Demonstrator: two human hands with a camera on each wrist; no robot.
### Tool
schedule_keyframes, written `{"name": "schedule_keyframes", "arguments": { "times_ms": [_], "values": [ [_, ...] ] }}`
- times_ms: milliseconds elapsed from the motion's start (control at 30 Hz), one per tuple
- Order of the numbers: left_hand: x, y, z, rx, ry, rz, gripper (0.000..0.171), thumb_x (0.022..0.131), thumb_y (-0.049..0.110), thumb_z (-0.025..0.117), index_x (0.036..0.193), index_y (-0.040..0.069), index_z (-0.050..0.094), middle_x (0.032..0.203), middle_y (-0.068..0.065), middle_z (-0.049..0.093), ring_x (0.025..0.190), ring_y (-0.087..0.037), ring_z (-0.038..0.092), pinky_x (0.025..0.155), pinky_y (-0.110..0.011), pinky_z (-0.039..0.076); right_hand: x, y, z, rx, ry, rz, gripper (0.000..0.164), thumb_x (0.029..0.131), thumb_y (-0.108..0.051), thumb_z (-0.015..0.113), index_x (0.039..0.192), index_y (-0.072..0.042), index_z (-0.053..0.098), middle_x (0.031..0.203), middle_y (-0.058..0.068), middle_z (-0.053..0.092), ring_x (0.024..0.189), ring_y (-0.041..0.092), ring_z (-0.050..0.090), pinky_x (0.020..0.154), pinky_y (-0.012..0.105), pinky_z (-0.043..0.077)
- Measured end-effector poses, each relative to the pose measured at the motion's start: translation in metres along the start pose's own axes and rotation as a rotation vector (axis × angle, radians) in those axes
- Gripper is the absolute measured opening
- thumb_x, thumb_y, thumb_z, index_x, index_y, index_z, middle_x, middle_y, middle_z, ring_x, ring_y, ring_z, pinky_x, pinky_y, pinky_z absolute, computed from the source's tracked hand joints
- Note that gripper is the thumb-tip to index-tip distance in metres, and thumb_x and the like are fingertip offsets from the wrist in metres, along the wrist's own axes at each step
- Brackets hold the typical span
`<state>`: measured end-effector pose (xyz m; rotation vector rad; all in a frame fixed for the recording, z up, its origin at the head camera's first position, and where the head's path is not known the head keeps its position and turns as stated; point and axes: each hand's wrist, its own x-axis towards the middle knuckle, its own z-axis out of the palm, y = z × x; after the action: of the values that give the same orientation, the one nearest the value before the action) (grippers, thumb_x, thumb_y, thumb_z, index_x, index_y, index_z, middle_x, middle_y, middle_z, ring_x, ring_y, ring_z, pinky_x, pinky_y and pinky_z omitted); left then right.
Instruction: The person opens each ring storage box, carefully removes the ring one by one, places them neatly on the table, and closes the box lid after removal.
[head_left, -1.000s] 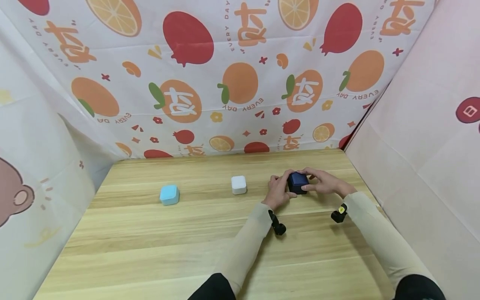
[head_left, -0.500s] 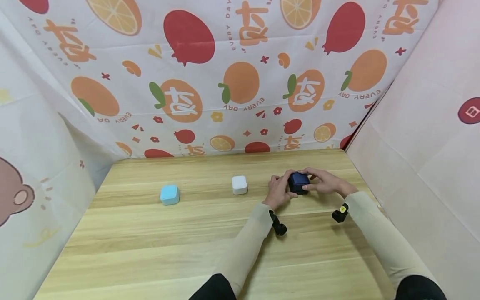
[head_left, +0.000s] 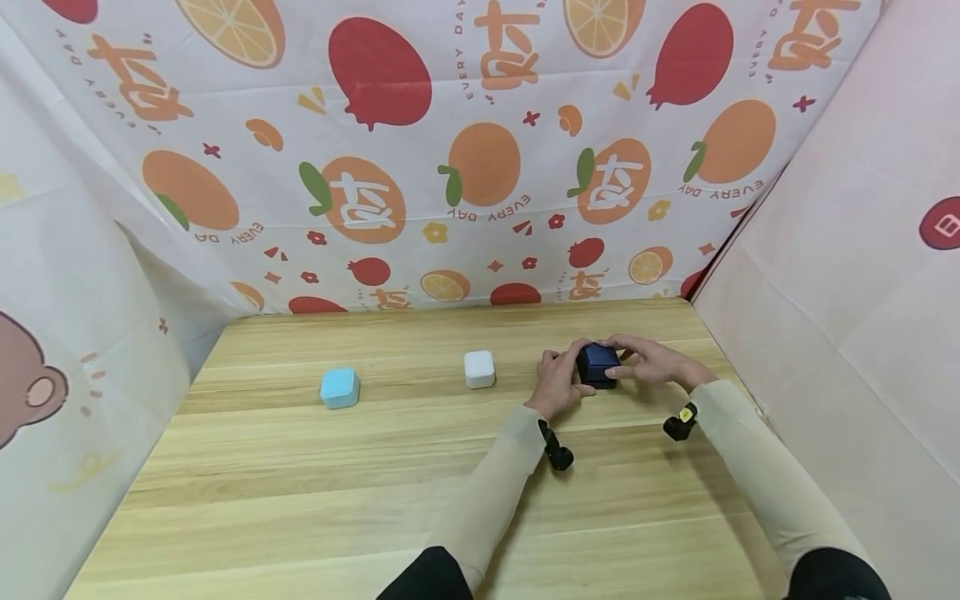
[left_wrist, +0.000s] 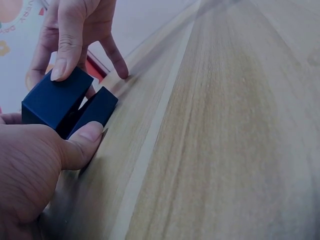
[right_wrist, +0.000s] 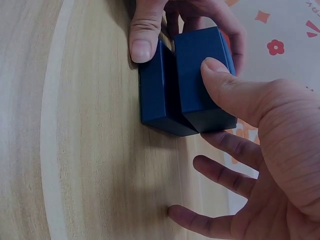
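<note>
A small dark blue box [head_left: 598, 365] sits at the right of the wooden table, its upper part [right_wrist: 202, 75] tilted a little apart from its lower part [right_wrist: 156, 95]. With thumb in front and fingers behind, my left hand [head_left: 555, 385] grips the lower part low on its left side. My right hand [head_left: 651, 363] pinches the upper part between thumb and index finger; its other fingers are spread clear of the box. In the left wrist view a dark gap shows between the two parts of the box [left_wrist: 57, 97]. The inside cannot be seen.
A white rounded block [head_left: 478, 369] stands on the table [head_left: 337, 483] left of my hands. Farther left lies a light blue rounded block [head_left: 340, 388]. A fruit-printed cloth [head_left: 405, 275] hangs behind the table, and a pale cloth [head_left: 840, 275] lines the right side.
</note>
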<state>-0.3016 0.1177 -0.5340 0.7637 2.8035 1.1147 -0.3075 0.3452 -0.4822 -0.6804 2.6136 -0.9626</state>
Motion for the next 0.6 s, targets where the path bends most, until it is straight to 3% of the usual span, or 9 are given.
{"name": "schedule_keyframes", "arguments": {
  "times_ms": [333,600],
  "values": [
    [0.0004,-0.0012,-0.0007,0.012,0.001,0.017,0.082,0.085,0.030,0.083,0.152,0.031,0.035,0.147,-0.006,0.060,0.123,-0.034,0.045,0.111,-0.050,0.033,-0.0002,-0.0013,-0.0028,0.026,-0.022,-0.034,0.049,0.099,-0.021,0.067,0.143,-0.005,0.051,0.144,0.023,0.055,0.129,0.042,0.054,0.106,0.063,0.043],
    [0.0004,-0.0021,-0.0001,0.032,0.013,0.032,0.084,0.083,0.032,0.084,0.151,0.031,0.035,0.143,-0.008,0.064,0.121,-0.034,0.047,0.110,-0.049,0.034,0.0003,-0.0035,-0.0047,0.035,-0.047,0.010,0.051,0.099,-0.023,0.067,0.144,-0.008,0.050,0.144,0.021,0.056,0.132,0.041,0.052,0.109,0.064,0.040]
  ]
}}
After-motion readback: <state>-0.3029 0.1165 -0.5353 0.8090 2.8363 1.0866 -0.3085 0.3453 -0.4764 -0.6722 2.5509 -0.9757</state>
